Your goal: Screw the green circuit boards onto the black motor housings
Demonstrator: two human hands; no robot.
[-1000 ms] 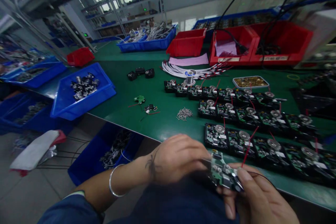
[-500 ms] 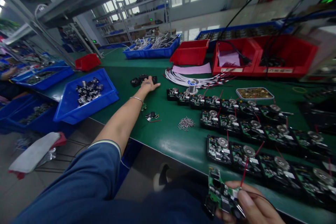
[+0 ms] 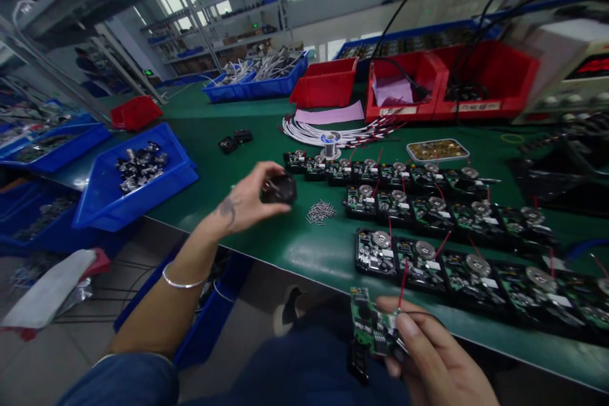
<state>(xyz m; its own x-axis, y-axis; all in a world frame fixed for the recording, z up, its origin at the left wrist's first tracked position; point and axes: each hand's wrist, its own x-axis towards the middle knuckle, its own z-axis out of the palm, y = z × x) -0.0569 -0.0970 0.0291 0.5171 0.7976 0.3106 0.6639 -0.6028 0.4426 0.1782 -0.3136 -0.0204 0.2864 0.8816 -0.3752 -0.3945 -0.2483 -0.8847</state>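
Note:
My left hand is closed around a black plastic housing, held above the bench and slightly blurred. Between the thumb and fingers of my right hand is a green circuit board with a red wire rising from it, near the bench's front edge. A small pile of screws lies just right of the left hand. Several black housings with boards fitted stand in rows beyond the right hand. Farther back on the left rest a couple of loose black housings.
A blue bin of small metallic parts stands at the left. Behind the rows are a solder spool, white wires, a shallow tray and red bins. Black cables hang at the upper right.
My left hand has drawn back toward me from the far group of black housings, carrying one. My right hand still grips the circuit board. The view has shifted slightly.

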